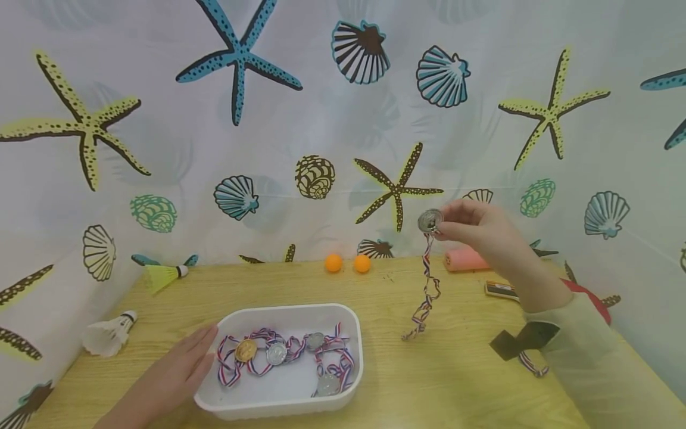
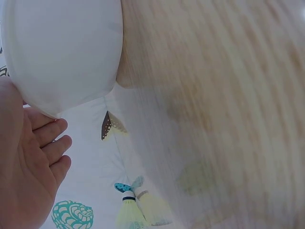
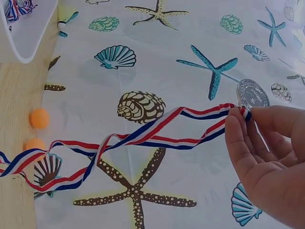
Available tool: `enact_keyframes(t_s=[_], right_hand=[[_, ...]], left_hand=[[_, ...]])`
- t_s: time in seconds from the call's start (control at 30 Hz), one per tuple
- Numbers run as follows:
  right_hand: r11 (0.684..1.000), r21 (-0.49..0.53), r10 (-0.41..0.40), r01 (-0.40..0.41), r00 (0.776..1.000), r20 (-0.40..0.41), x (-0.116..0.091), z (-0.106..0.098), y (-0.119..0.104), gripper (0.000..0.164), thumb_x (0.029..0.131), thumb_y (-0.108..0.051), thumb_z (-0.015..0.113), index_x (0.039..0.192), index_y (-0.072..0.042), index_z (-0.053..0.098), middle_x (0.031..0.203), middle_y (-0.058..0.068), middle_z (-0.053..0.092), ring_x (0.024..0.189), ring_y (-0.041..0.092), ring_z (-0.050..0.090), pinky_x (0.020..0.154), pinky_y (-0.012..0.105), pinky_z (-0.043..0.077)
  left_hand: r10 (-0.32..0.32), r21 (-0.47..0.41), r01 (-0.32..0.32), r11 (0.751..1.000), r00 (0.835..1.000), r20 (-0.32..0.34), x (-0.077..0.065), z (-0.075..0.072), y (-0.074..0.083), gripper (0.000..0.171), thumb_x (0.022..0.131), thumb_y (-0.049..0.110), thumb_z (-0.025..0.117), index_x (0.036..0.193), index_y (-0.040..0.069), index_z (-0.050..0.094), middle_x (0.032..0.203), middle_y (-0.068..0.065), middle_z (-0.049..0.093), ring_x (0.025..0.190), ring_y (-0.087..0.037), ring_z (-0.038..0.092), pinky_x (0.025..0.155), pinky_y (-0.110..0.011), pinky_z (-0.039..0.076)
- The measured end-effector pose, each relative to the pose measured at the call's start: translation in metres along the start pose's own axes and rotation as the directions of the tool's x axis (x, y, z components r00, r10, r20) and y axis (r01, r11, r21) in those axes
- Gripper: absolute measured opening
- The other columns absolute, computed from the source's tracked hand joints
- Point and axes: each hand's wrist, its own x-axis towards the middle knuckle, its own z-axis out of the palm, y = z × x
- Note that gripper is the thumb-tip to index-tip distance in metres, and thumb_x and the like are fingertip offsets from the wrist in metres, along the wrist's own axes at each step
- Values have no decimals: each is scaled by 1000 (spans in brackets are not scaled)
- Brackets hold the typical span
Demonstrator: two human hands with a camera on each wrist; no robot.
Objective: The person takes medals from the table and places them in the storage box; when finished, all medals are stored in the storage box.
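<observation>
My right hand pinches a silver medal at its edge, raised above the table. Its red, white and blue ribbon hangs down twisted, the lower end close over the wood in the head view. A white plastic bin stands at the front centre. My left hand rests with extended fingers against the bin's left side, fingertips right at the rim. Inside lie a gold medal and several silver medals, one of them a silver medal near the middle, among tangled striped ribbons.
Two orange balls sit at the table's back edge. A yellow shuttlecock and a white shuttlecock lie at left. Right of centre are a pink roll, a small box and a ribbon end beside the sleeve.
</observation>
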Motion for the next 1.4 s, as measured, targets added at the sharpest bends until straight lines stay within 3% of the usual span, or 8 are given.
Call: enact_keyframes(t_s=[0.3,0.47,0.83,1.03,1.27,1.4], right_hand=[[998,46,-36,35,999,18,12,19,-20,20,89,-11,62,105,0,55,97,10,61,95,24,59,92,35,45],[993,61,-102,101,995,22,16,29,-34,19,89,-10,61,105,0,56,99,12,60,92,24,57,92,35,43],[942,229,-268,246,961,72,21,59,-76,14,88,2,58,101,0,58,96,10,60,90,26,56,87,32,47],[916,261,-343,306,933,112,18,79,-95,14,87,5,58,101,3,58,97,14,61,85,25,58,81,33,50],[904,319,-365,286,903,225,17,111,-97,13,87,7,57,100,6,58,95,13,63,87,27,58,86,38,49],[916,319,-340,242,891,301,16,132,-87,12,87,6,57,99,7,58,92,11,62,84,21,58,81,33,50]], left_hand=[[3,-4,-3,1000,1000,0,-1,0,1,58,98,37,39,138,-5,35,138,-27,36,124,-46,33,98,-59,29],[-5,-4,5,1000,1000,7,-2,-1,2,57,98,36,41,139,-5,35,138,-27,35,124,-46,33,98,-59,30],[-7,3,7,1000,1000,12,-1,-1,1,57,98,35,41,139,-5,34,139,-27,35,125,-45,32,99,-58,29],[3,9,-3,1000,1000,3,-2,0,0,58,98,36,41,138,-5,35,138,-26,36,125,-45,33,99,-58,29],[24,6,-24,1000,999,-29,-2,0,0,54,98,31,43,137,-6,37,137,-27,37,124,-45,34,99,-57,30],[46,7,-46,999,997,-54,-2,1,-1,52,97,27,45,136,-7,39,136,-27,38,123,-44,35,99,-57,30]])
